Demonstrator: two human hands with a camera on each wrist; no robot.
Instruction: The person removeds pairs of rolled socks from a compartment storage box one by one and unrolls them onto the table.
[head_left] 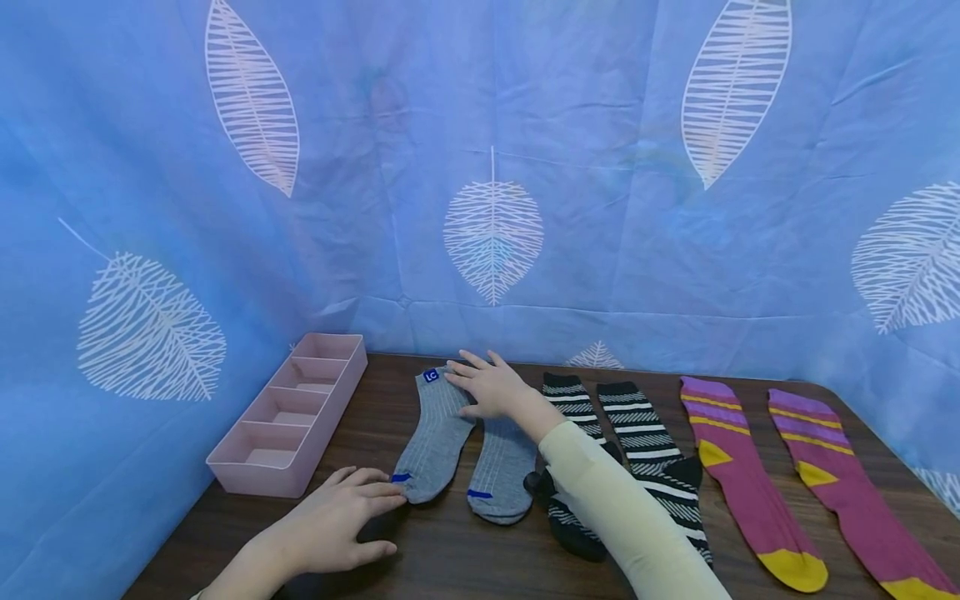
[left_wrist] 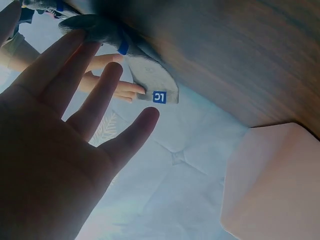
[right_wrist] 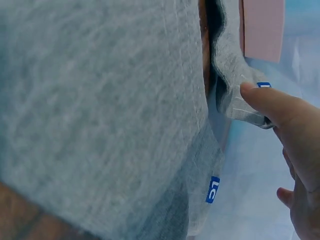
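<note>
Two grey ankle socks with blue marks lie side by side on the dark wooden table. My right hand (head_left: 495, 392) reaches over the cuff of the left grey sock (head_left: 437, 442), fingers spread, thumb and fingertips at the knit near its blue label. In the right wrist view the thumb of that hand (right_wrist: 295, 130) rests on this cuff. Beside the toe of the same sock is my left hand (head_left: 330, 521), its straight fingertips right at the toe edge. The other grey sock (head_left: 502, 475) lies partly beneath my right hand and wrist.
A pink four-section box (head_left: 300, 467) stands at the left with bare compartments. To the right lie black-and-white striped socks (head_left: 637, 425), partly covered by my right sleeve, then maroon socks (head_left: 750, 492) with yellow toes and heels. A blue leaf-patterned cloth (head_left: 420, 250) hangs behind the table.
</note>
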